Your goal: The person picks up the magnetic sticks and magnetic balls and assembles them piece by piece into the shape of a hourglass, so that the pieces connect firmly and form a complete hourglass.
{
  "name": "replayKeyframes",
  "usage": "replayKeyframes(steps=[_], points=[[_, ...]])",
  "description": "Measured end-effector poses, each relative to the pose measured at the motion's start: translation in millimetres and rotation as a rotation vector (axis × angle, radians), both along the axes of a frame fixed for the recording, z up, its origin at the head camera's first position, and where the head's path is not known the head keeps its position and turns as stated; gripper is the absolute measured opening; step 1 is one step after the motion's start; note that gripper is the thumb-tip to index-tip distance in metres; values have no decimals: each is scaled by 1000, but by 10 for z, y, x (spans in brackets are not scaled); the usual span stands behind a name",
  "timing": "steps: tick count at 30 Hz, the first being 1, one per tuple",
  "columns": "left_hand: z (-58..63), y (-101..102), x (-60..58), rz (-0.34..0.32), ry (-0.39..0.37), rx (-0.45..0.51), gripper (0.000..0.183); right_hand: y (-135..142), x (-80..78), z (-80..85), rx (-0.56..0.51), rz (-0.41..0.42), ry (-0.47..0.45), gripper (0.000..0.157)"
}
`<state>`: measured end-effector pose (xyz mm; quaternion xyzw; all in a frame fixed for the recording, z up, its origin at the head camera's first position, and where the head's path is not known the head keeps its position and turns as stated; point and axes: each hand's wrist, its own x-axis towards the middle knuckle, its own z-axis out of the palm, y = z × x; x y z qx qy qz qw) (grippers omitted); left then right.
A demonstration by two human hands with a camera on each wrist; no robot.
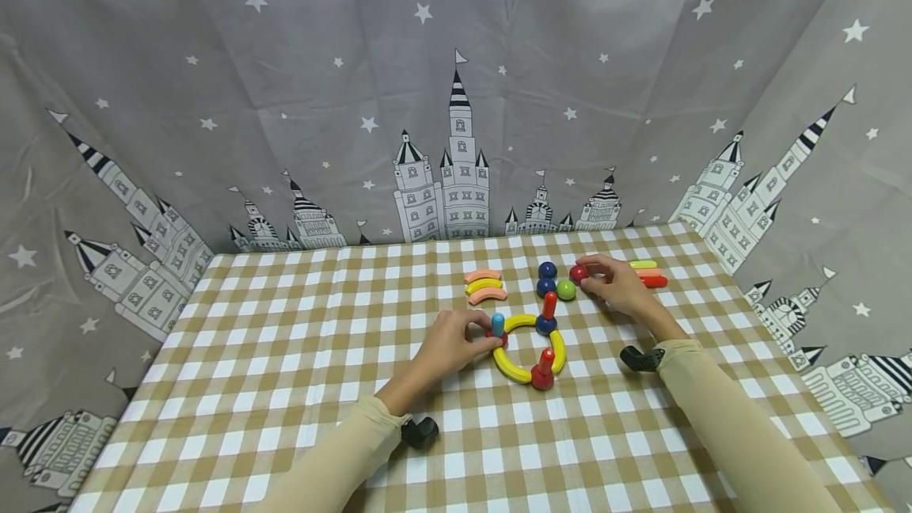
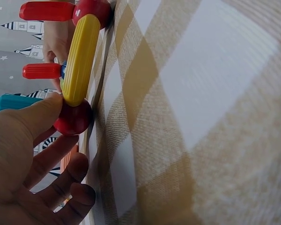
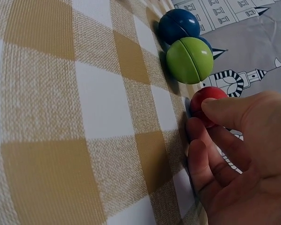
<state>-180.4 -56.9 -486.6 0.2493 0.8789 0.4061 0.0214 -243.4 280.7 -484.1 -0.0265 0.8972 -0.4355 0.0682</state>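
Observation:
A ring of yellow curved sticks (image 1: 511,368) joined by balls lies on the cloth. At its left side my left hand (image 1: 450,343) pinches a red ball (image 2: 74,119), on which a light blue rod (image 1: 498,324) stands upright. A red rod (image 1: 549,305) rises from the ring's dark blue ball (image 1: 546,325), another red rod (image 1: 546,361) from its front red ball (image 1: 542,379). Behind the ring to the right, my right hand (image 1: 616,285) holds a loose red ball (image 3: 211,96) between thumb and fingers. Beside it sit a green ball (image 3: 189,60) and two dark blue balls (image 1: 547,270).
Three curved sticks, pink and yellow (image 1: 484,286), lie behind the ring to the left. Several straight rods (image 1: 651,281), red, orange and lime, lie beyond the right hand. A checked cloth (image 1: 285,355) covers the table; a grey castle-print curtain (image 1: 321,141) hangs behind.

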Motion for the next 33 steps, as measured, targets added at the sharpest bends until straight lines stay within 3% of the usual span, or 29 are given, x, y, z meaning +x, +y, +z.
replayKeyframes(steps=[9, 15, 18, 25, 33], points=[[16, 15, 8, 19, -16, -6, 15, -1, 23, 54, 1, 11, -4, 44], [15, 23, 19, 29, -22, -8, 15, 40, 89, 98, 53, 59, 90, 39], [20, 22, 21, 32, -20, -6, 16, 69, 152, 137, 54, 90, 138, 37], [7, 30, 7, 32, -18, -17, 17, 97, 353, 262, -8, 127, 139, 40], [-16, 34, -9, 29, -13, -11, 18, 42, 591, 406, -37, 195, 202, 37]])
